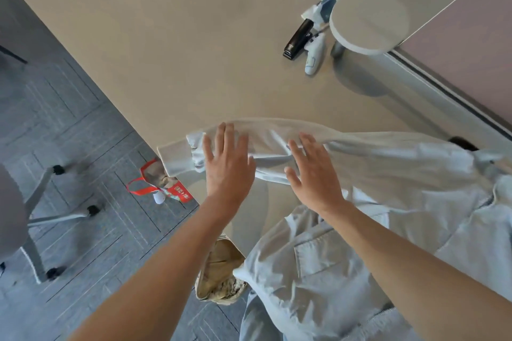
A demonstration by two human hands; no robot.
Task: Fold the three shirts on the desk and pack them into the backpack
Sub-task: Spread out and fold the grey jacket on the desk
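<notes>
A pale blue shirt [401, 174] lies spread over the beige desk [171, 44], one long sleeve stretched left to the desk's edge, its cuff [174, 159] hanging over it. My left hand [227, 163] lies flat with fingers spread on the sleeve near the cuff. My right hand [315, 171] is also flat, fingers straight, on the sleeve further right. The shirt's body drapes over the near desk edge. A tan bag-like object [221, 271] shows below the desk edge between my arms; I cannot tell whether it is the backpack.
A black stapler [297, 39], a white device [314, 57], a blue cloth [325, 4] and a round white stand [368, 22] sit at the back right. A red tote bag [163, 183] and an office chair base [55, 216] are on the grey carpet at left.
</notes>
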